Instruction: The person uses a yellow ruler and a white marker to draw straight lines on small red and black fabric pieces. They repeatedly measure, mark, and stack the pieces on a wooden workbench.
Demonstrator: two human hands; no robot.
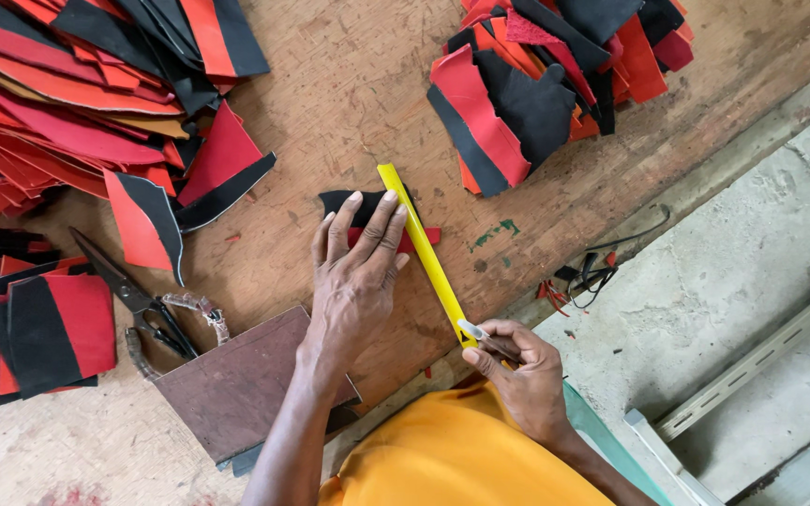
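My left hand (356,272) lies flat with fingers spread on a small red and black leather piece (339,202) on the wooden board (349,94), and its fingertips also press on a yellow ruler (424,248). The ruler runs diagonally from the piece down toward me. My right hand (517,370) pinches a thin knife or marker (476,334) with a pale tip set against the near end of the ruler.
Heaps of red and black leather pieces lie at the top left (77,84), left (39,328) and top right (546,75). Scissors (138,305) rest left of a dark brown slab (236,384). Concrete floor and a metal rail (752,375) are at right.
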